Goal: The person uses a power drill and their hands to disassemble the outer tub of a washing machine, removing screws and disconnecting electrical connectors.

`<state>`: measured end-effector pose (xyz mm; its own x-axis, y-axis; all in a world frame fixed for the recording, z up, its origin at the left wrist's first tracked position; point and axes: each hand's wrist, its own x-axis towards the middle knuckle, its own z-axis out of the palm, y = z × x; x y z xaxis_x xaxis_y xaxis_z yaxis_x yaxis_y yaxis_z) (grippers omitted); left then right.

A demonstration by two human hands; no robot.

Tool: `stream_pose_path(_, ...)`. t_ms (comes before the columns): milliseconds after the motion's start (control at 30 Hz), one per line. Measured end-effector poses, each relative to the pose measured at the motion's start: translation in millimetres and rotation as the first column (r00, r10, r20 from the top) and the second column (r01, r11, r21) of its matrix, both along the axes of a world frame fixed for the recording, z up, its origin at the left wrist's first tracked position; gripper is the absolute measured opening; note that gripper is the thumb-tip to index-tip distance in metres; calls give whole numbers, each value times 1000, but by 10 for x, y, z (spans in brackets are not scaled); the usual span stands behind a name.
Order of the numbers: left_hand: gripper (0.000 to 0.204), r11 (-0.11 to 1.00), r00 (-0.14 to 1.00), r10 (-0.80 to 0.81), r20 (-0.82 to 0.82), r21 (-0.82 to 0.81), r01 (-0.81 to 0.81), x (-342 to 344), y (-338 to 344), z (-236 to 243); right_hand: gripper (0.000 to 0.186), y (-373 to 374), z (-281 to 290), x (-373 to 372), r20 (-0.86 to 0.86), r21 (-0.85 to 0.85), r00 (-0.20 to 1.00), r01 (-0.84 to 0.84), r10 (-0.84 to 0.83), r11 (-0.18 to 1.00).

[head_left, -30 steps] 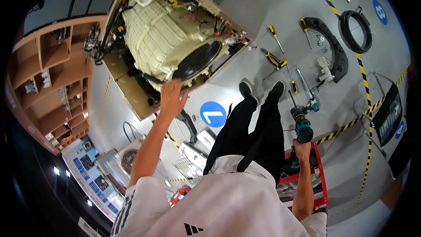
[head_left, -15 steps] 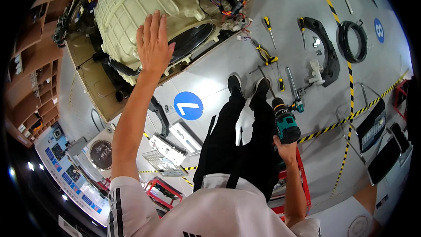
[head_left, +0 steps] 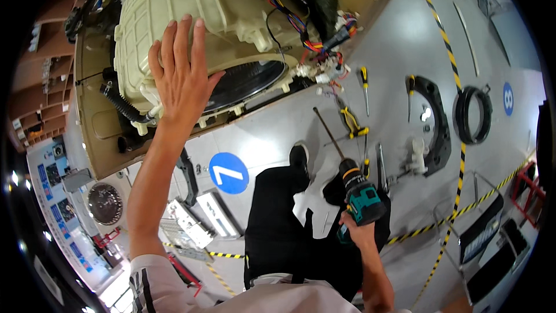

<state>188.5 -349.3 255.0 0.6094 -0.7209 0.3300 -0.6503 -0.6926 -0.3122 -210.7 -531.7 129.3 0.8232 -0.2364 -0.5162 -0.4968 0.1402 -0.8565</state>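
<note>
My left hand (head_left: 180,78) is stretched out flat over the cream ribbed plastic tub (head_left: 214,6) of an opened washing machine, fingers apart and holding nothing. It seems to rest on the tub beside the round dark opening (head_left: 246,84); the contact itself is hidden. My right hand (head_left: 360,233) grips the handle of a green and black cordless drill (head_left: 365,202). A long thin bit (head_left: 329,133) sticks out of its chuck, pointing up and left toward the machine, its tip apart from it.
Loose coloured wires (head_left: 315,43) hang at the machine's right corner. On the floor lie screwdrivers (head_left: 365,84), yellow-handled pliers (head_left: 350,122), a dark curved part (head_left: 443,127) and a black ring (head_left: 472,115). Metal parts (head_left: 217,214) lie left of my legs. Striped tape (head_left: 457,179) marks the floor.
My body has come closer to the machine and my knees are more bent. The drill has shifted slightly left, nearer the machine. My left hand stays over the tub.
</note>
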Motion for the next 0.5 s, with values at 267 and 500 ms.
stream_pose_path(267, 91, 994, 940, 10, 340, 95, -45, 23, -49, -246, 43, -208, -791, 286, -79, 204, 994, 92, -78, 975)
stream_pose_path(500, 98, 1000, 941, -19, 339, 23, 12, -109, -70, -246, 34, -313, -1410, 361, 29, 211, 991, 121, -129, 970)
